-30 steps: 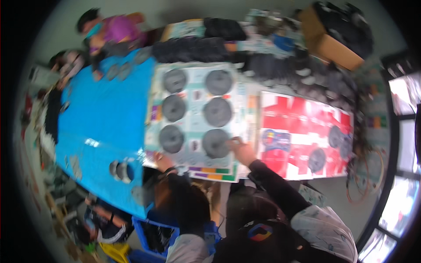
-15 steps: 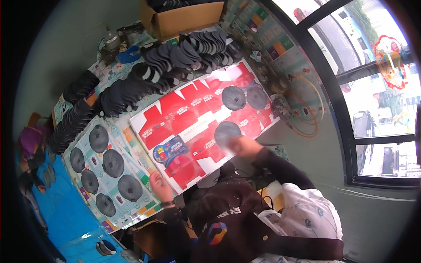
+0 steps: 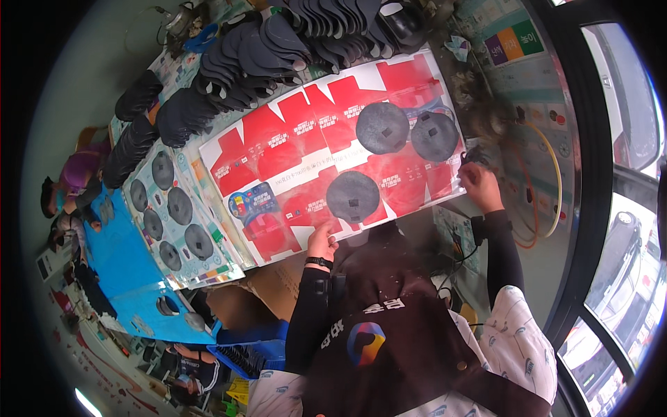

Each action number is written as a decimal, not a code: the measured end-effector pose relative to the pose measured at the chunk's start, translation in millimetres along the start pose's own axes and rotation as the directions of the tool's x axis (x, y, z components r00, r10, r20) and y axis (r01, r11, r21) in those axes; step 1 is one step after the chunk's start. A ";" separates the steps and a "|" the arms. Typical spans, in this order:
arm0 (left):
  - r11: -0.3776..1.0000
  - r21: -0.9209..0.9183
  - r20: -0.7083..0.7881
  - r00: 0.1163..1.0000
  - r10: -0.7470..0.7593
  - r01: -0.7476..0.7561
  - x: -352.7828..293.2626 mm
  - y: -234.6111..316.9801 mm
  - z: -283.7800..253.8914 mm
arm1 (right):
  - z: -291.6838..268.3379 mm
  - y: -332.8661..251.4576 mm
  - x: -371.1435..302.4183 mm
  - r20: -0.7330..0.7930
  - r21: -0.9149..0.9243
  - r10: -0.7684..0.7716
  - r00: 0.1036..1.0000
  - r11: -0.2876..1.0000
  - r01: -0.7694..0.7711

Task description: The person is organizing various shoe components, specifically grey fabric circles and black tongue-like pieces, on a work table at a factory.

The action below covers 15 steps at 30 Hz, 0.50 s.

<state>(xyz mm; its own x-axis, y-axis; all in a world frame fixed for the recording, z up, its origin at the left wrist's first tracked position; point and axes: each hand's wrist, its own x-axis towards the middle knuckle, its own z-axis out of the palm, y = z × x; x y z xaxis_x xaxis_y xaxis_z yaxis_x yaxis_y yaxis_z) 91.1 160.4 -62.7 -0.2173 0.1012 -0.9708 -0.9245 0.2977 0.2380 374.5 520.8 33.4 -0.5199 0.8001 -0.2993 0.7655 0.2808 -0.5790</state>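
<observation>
A printed red and white board (image 3: 292,182) lies in front of me on the table, carrying three round dark grey discs with small squarish marks. One disc (image 3: 353,197) is near the front edge; another disc (image 3: 383,128) and a third disc (image 3: 435,136) sit side by side at the right. My left hand (image 3: 322,244) is at the front edge, just below the nearest disc, index finger and thumb apart, holding nothing visible. At the board's right corner, my right hand (image 3: 481,186) has its fingers curled together beside a dark clump (image 3: 476,157); what they grip is hidden.
Overlapping dark curved pieces (image 3: 271,48) line the back. More grey discs (image 3: 179,206) lie on a patterned surface at left, beside a blue-covered table (image 3: 128,260). A blue crate (image 3: 257,353) stands below. Hoses (image 3: 556,174) hang by the right wall. Other people are at far left and below.
My right hand has left the nearest disc and moved right to the board's corner. My left hand stays by the front edge, now nearer that disc. The view has shifted.
</observation>
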 end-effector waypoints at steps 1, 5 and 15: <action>0.999 -0.037 -0.017 1.000 0.008 -0.008 4.4 -3.6 -0.2 | 3.3 3.2 7.4 -0.005 0.019 -0.002 1.000 1.000 0.003; 0.999 -0.039 -0.155 0.988 0.019 -0.025 4.9 -11.6 13.5 | 11.6 -1.2 31.4 -0.028 0.081 0.012 1.000 0.997 -0.009; 0.995 -0.027 -0.240 0.967 0.083 -0.092 6.7 -17.4 31.2 | 7.8 -17.4 76.9 -0.026 0.143 -0.003 1.000 0.990 0.007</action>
<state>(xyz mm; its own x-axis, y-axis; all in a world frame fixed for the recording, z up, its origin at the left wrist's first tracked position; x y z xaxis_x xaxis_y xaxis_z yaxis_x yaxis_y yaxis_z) 115.4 185.6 -72.5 -0.3621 -0.1050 -0.9262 -0.9086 0.2618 0.3255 318.3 573.3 14.6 -0.5124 0.8127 -0.2776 0.7000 0.2079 -0.6832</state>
